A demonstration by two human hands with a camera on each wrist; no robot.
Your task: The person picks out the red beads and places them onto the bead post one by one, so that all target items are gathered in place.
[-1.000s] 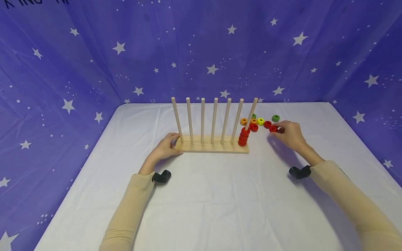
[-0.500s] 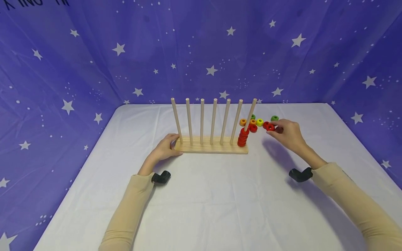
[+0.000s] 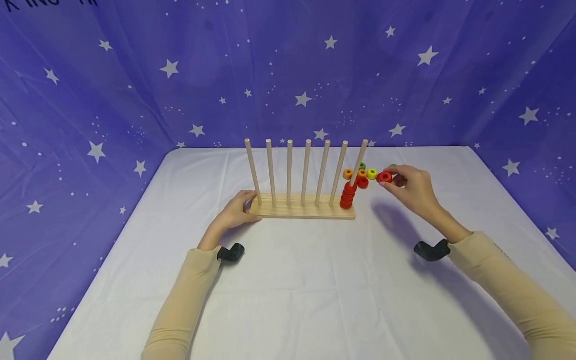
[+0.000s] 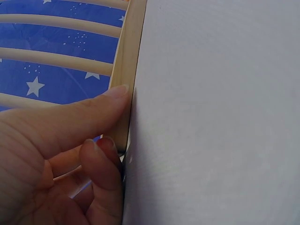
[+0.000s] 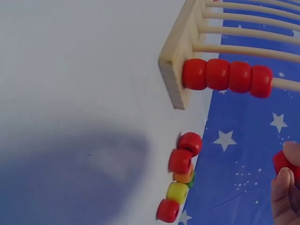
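My left hand point(image 3: 235, 210) grips the left end of a wooden bead rack point(image 3: 306, 213), which has a flat base and several upright rods. In the left wrist view the thumb point(image 4: 89, 115) lies along the base's front edge, with the fingers curled at its end. Several red beads point(image 3: 347, 196) are stacked on the rightmost rod. Right of the rack, my right hand point(image 3: 414, 190) pinches a red bead point(image 3: 385, 177) above the table. In the right wrist view that held bead point(image 5: 282, 162) shows partly between thumb and finger.
Behind the rack's right end lie loose beads: a red bead point(image 3: 362, 183), orange beads point(image 3: 348, 174), a yellow bead point(image 3: 372, 174) and green beads point(image 3: 362, 166). White cloth point(image 3: 292, 280) covers the table. A starry purple backdrop point(image 3: 270, 70) hangs behind it.
My right hand has lifted the pinched red bead up from the table and shifted it slightly left. The left hand and the rack stay in place.
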